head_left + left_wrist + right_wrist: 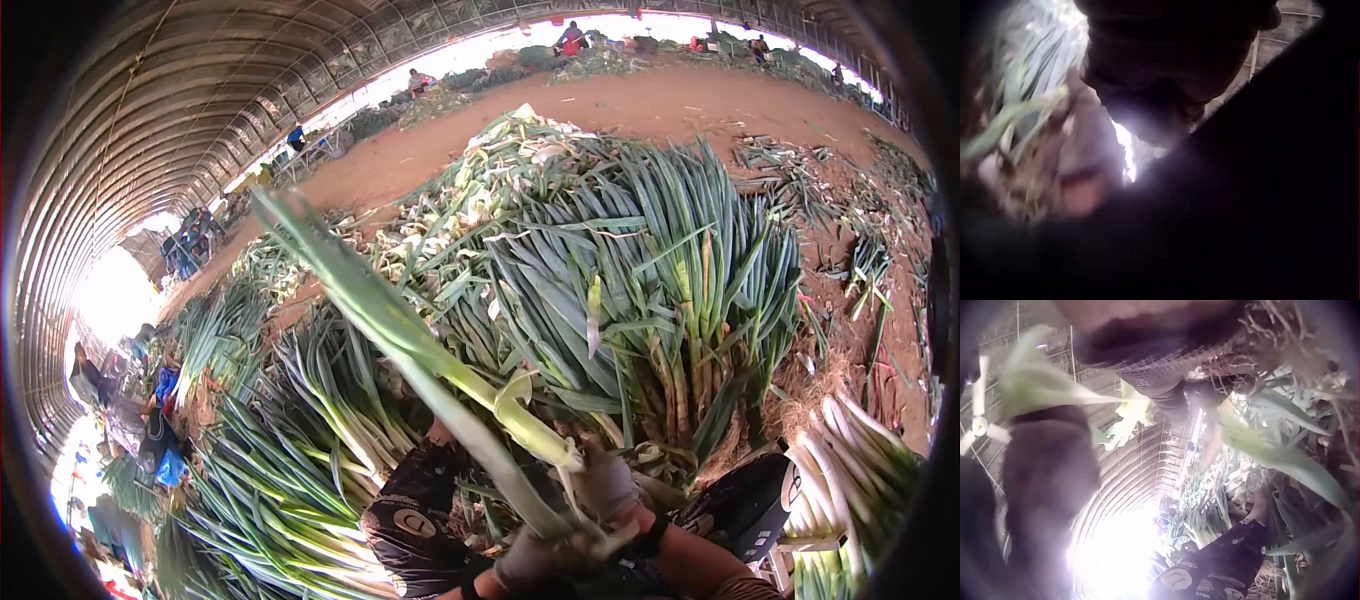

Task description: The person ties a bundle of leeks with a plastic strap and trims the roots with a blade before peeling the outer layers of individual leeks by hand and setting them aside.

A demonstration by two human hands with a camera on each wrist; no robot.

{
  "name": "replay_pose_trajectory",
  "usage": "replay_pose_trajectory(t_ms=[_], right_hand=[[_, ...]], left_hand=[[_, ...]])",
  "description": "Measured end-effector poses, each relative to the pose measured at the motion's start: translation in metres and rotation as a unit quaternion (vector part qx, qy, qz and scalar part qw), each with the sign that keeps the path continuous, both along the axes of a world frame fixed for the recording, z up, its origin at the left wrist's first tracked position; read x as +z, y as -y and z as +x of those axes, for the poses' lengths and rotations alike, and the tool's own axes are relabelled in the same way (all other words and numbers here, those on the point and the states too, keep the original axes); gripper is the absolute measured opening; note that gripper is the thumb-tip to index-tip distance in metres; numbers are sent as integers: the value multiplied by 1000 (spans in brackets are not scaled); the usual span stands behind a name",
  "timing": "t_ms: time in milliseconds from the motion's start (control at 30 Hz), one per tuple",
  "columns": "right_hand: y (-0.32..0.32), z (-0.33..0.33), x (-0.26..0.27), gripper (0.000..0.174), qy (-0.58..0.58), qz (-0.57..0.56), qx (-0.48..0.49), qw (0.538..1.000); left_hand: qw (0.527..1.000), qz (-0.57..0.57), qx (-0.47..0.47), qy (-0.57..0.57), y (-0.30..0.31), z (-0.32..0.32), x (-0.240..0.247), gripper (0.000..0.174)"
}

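Note:
A long green leek [440, 362] slants from upper left down to the two gloved hands in the head view, blurred at its far end. My left hand [532, 560] grips the lower end of a pale green stalk or leaf [490, 465] alongside it. Close by on the right, my right hand [608, 488] is curled at the leek's pale end, a thin strip hanging beside it. In the right wrist view a knit glove [1160, 375] fills the top and pale leaf pieces [1044, 384] hang near blurred dark shapes. The left wrist view is mostly dark; its finger contacts are hidden.
Bundled leeks [640, 270] stand ahead, with a heap of trimmed leaves [520, 150] behind. More leeks [270, 500] lie at left, and white-stemmed leeks [835, 480] at right. Patterned dark trouser legs [415, 515] flank the hands. People sit farther off under the arched roof [190, 90].

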State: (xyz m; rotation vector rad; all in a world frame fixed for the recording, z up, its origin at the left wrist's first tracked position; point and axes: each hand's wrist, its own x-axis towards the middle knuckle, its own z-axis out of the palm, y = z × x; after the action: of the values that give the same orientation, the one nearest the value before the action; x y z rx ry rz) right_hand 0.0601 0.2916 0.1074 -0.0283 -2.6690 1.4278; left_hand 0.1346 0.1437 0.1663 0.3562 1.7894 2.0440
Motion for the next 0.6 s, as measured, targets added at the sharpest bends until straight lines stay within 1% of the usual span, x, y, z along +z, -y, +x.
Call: replay_pose_trajectory(t_ms=[33, 100, 133, 167, 200, 233, 300, 333, 400, 433, 500, 533, 567, 600], right_hand=[[-1, -5, 2, 47, 2, -5, 3, 1000], [-6, -10, 5, 48, -6, -12, 10, 1000], [-11, -11, 8, 49, -17, -11, 19, 1000], [-16, -12, 10, 49, -30, -9, 30, 999], [-17, -13, 8, 50, -24, -32, 40, 998], [-17, -14, 9, 50, 24, -105, 62, 992], [-14, -8, 21, 51, 124, -246, 108, 955], [-10, -5, 24, 46, 162, -309, 132, 928], [-9, 4, 33, 40, 220, -354, 206, 885], [-9, 9, 37, 37, 248, -374, 242, 860], [-7, 17, 38, 37, 329, -412, 286, 800], [-8, 22, 34, 40, 355, -448, 300, 764], [-8, 23, 26, 40, 318, -423, 309, 790], [-8, 20, 15, 41, 281, -397, 317, 814]], left_hand=[[987, 43, -31, 154, 6, 8, -4, 19], [975, 35, 157, 152, 22, -4, 3, 19], [966, -36, 221, 127, 42, -13, -1, 24], [946, -111, 283, 110, 62, -21, -6, 29], [902, -143, 403, 66, 64, -24, 7, 32], [901, -110, 419, -7, 88, -32, -14, 37], [904, -100, 415, -36, 81, -49, 27, 46], [914, -82, 395, -45, 77, -60, 42, 47], [931, -46, 356, -67, 69, -81, 67, 49], [939, -17, 336, -73, 67, -92, 69, 49], [951, 41, 293, -89, 62, -115, 64, 49], [948, 41, 299, -100, 54, -119, 63, 45], [935, 61, 318, -145, 46, -118, 57, 39], [933, 86, 316, -152, 46, -117, 48, 35]])
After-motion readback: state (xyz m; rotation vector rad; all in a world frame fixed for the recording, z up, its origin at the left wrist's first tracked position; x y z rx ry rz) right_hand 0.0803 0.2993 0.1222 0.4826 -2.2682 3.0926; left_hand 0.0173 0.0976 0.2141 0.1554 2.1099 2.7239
